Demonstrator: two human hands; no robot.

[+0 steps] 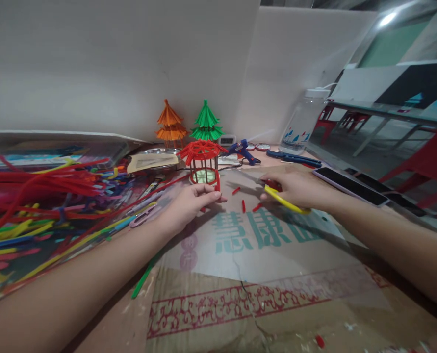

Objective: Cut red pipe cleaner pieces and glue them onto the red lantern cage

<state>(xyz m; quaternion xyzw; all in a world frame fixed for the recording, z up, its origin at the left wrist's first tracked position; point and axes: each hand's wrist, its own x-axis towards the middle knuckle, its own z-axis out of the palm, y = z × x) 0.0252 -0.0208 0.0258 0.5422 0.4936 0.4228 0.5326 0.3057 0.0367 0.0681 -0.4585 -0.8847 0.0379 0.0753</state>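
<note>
My left hand [194, 203] is closed in a pinch on a short red pipe cleaner [217, 180], which stands up from the fingertips. Just behind it is a small pavilion model with a red fringed roof [203, 151], dark posts and a pale round base [203, 176]. In my right hand [295, 189] is a pair of scissors with a yellow handle [284, 200]; the blurred blades point left towards my left hand. Several cut red pieces [244, 206] lie on the printed sheet [240, 264] between the hands.
Coloured pipe cleaners [38, 196] are heaped on the left. Behind stand an orange tiered roof model [168, 122], a green one [205, 122] and a blue glue gun [243, 149]. On the right are a clear bottle [299, 122], blue-handled pliers [294, 158] and a phone [350, 185].
</note>
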